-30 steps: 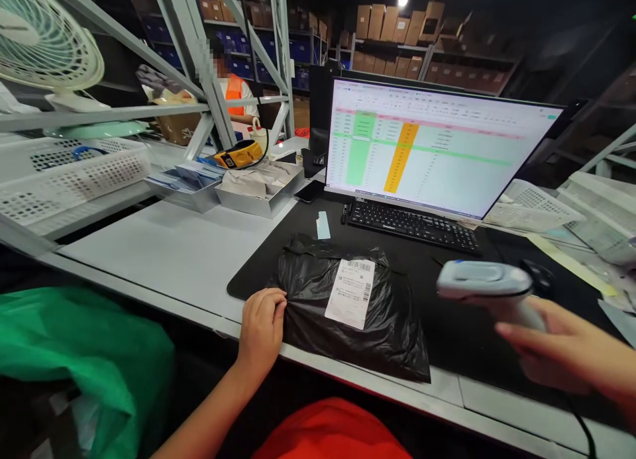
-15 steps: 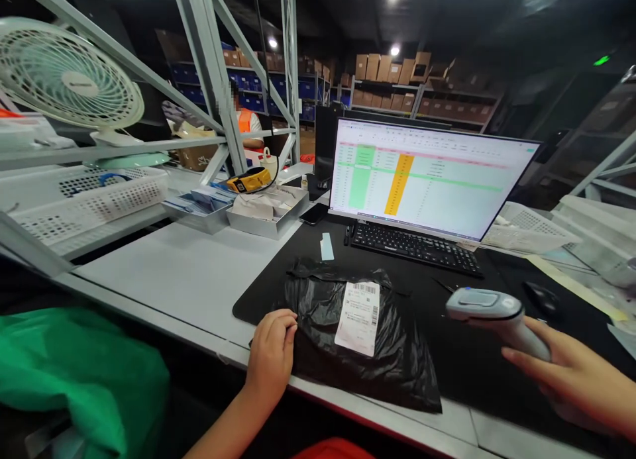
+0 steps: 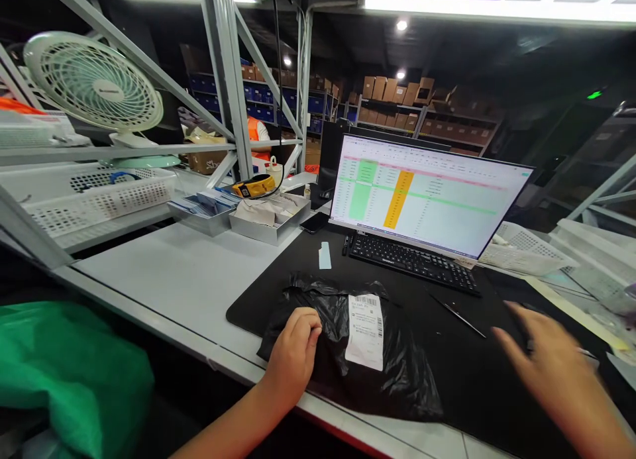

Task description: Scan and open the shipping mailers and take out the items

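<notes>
A black plastic mailer bag [image 3: 407,379] with a white barcode label [image 3: 366,331] lies on the black desk mat [image 3: 472,373] near the table's front edge. My left hand [image 3: 293,356] rests on the bag's left side, fingers curled and gripping the plastic. To the right, my right hand [image 3: 556,373] hovers low over the mat, blurred by motion, fingers stretched out with nothing seen in them. The grey handheld scanner is out of sight. A thin black pen [image 3: 457,314] lies between the bag and my right hand.
A keyboard [image 3: 412,263] and a monitor [image 3: 427,194] showing a spreadsheet stand behind the bag. Metal trays [image 3: 268,224], a phone [image 3: 314,222], a white basket [image 3: 99,194] and a fan [image 3: 94,81] are at left. A green bag [image 3: 64,366] sits below. A person in an orange vest [image 3: 256,131] works far back.
My right hand held the grey scanner over the mat; now the scanner is gone from view and the hand is stretched out. My left hand shifted right on the bag, bunching its left edge.
</notes>
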`<state>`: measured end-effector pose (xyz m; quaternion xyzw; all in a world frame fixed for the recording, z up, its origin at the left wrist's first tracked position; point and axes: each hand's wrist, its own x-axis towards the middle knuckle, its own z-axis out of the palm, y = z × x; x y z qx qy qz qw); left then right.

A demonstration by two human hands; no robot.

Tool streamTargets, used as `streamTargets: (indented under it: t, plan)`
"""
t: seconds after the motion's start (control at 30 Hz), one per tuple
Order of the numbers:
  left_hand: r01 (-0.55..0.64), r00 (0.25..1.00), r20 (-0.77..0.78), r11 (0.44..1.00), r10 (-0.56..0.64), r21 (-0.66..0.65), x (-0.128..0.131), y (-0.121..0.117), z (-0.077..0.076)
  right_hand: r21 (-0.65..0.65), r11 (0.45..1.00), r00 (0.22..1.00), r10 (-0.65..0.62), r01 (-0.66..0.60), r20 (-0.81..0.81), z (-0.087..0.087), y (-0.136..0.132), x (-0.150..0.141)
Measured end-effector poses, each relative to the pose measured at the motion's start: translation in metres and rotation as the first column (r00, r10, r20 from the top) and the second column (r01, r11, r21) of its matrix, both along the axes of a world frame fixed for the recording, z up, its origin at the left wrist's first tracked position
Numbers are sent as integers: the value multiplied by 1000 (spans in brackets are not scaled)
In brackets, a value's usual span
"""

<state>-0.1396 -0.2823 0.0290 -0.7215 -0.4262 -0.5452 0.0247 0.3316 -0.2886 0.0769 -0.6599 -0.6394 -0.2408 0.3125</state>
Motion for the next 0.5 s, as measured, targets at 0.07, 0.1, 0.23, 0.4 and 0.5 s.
streamTargets:
  t: [0.07, 0.1, 0.23, 0.4, 0.5]
  plan:
    - [18, 1000, 6, 1000, -18, -10, 2, -1, 3, -129, 898, 906, 423, -420, -4, 17, -1, -93]
    - [22, 1000, 10, 1000, -22, -12, 3, -2, 4, -236, 745, 774, 631, -625, -58, 21, 0, -139]
    - [51, 999, 1, 997, -51, -59, -5, -10, 5, -418, 323, 348, 937, -849, 18, 10, 9, -268]
    - [59, 998, -2, 979, -60, -198, -20, -15, 0, -540, 407, 300, 913, -737, 278, -22, 19, -309]
    - [61, 998, 3, 973, -62, -223, -21, -14, 0, -482, 476, 300, 867, -736, 399, -26, 19, -311]
